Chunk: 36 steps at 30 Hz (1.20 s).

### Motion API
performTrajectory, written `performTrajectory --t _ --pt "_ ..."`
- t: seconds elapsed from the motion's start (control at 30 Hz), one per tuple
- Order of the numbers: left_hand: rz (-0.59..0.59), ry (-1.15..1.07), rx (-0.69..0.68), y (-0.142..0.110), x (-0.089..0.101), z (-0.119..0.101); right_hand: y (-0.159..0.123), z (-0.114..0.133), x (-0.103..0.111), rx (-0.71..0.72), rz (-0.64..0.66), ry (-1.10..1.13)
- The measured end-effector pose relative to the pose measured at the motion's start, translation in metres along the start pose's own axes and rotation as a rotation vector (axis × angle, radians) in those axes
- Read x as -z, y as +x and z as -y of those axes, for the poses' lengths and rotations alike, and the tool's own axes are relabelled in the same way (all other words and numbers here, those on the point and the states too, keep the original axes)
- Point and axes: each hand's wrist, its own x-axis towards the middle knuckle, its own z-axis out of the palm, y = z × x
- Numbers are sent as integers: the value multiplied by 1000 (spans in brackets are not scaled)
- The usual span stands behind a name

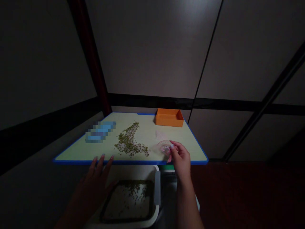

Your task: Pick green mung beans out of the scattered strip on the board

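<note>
My right hand [180,156] is at the front right of the pale table top [190,149], its thumb and fingers pinched on a clear curved piece of plastic [164,145] that looks like a protractor. Just behind that piece lies a small, faint whitish see-through piece [160,135]. My left hand [96,178] has its fingers spread, the fingertips at the blue front edge; it holds nothing. Between the hands, a pile of small green bits [130,141] is scattered across the table top.
An orange open box [169,121] stands at the back right. A blurred-out blue object [101,131] lies at the left. Below the front edge is a white bin [156,219] with green bits in it. Dark panelled walls [152,57] rise behind and at the left.
</note>
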Motion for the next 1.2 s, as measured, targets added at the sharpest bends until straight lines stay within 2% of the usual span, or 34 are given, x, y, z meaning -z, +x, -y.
performTrajectory --t 0.13,0.33,0.53,0.77,1.2 --pt "17 22 10 -1 -3 2 -5 2 1 -11 162 -194" --pt "-69 0 -19 -1 -9 2 -16 18 5 236 248 -611" --pt "-146 -25 -39 -2 -16 3 -23 30 6 254 385 -815" --pt "-103 -37 -59 -3 -12 4 -24 28 0 361 594 -898" --pt "-118 -67 -76 0 -8 3 -21 20 1 286 584 -1011"
